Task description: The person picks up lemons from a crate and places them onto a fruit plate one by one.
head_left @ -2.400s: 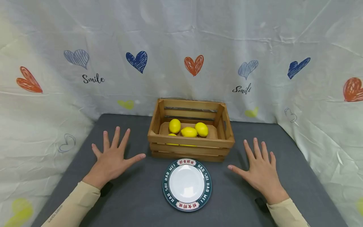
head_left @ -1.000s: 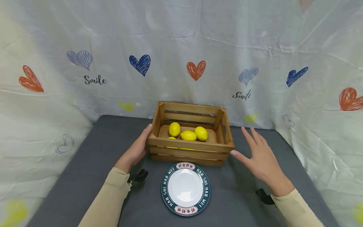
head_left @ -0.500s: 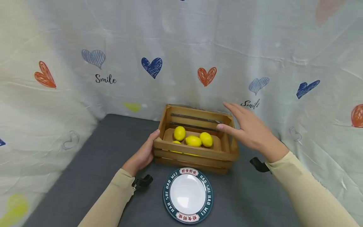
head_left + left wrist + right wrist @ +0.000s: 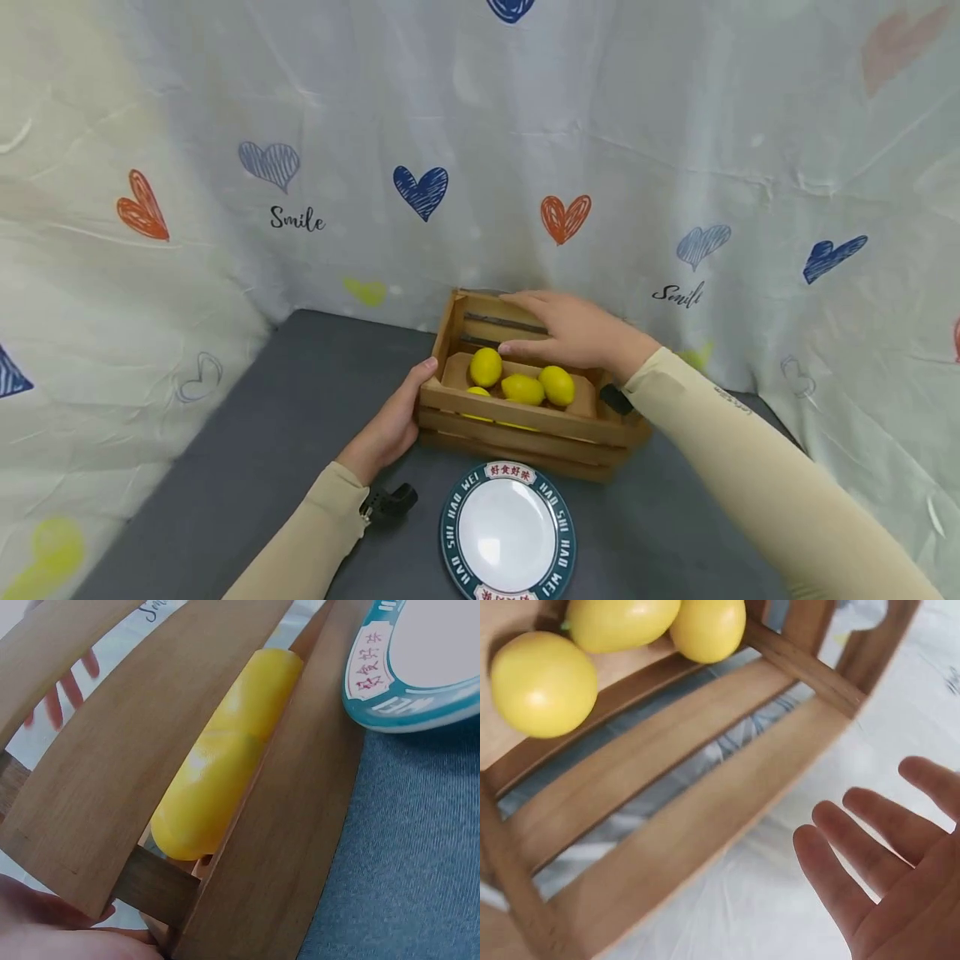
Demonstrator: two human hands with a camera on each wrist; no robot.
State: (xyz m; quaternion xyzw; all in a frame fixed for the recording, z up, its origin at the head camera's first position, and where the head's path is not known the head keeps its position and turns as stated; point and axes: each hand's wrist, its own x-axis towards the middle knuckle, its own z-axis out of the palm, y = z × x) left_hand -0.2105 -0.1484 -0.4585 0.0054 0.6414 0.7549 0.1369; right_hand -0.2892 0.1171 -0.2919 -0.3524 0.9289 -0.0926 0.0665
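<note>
My left hand holds the left end of a slatted wooden crate, its thumb at the top of the front left corner. Several yellow lemons lie inside the crate; in the left wrist view some lemons show through the gap between the front slats. Over the back of the crate reaches my right hand, holding nothing. In the right wrist view that hand has its fingers spread apart just outside the crate's slatted side, away from the lemons.
A white plate with a dark green lettered rim rests right in front of the crate. The dark grey table runs back to a white curtain printed with hearts, close behind the crate.
My left hand has come from the table's left side to the crate's left end. The right hand has swung up and leftward over the crate. The crate's right end has turned slightly nearer.
</note>
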